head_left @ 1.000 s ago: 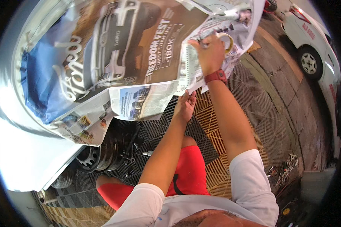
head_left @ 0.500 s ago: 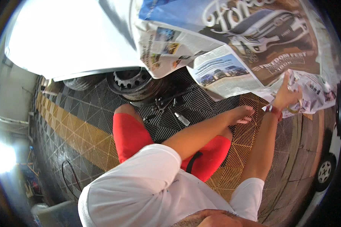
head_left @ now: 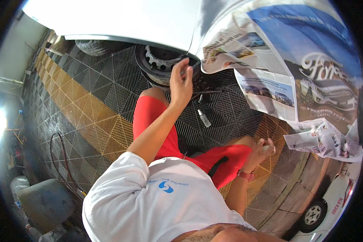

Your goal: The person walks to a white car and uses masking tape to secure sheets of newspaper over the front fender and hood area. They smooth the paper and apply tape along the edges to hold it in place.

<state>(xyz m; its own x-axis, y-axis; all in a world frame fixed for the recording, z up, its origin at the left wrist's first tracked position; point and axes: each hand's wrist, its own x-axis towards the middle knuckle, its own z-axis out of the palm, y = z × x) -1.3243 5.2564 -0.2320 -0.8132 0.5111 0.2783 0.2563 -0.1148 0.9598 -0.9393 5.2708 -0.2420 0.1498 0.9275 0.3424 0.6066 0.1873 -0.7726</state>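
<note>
My left hand (head_left: pixel 180 82) is raised at the lower edge of a white car panel (head_left: pixel 129 20), in front of a bare steel wheel (head_left: pixel 159 60). Its fingers are apart, and I see nothing between them; whether the fingertips touch the panel I cannot tell. Low by my right knee is my right hand (head_left: pixel 259 155), fingers curled; what they hold, if anything, is too small to make out. Newspaper sheets (head_left: pixel 270 94) hang over the car's side to the right, apart from both hands.
A small clear bottle (head_left: pixel 204 118) lies on the slatted floor tiles (head_left: pixel 121 88) between my knees and the wheel. At far left are a hose (head_left: pixel 64 161) and a grey seat-like object (head_left: pixel 48 203). Another white vehicle (head_left: pixel 330 213) stands at lower right.
My left hand has moved up and left from beside my right knee to the panel edge. My right hand has let go of the newspaper and dropped to my right knee. The view has shifted right.
</note>
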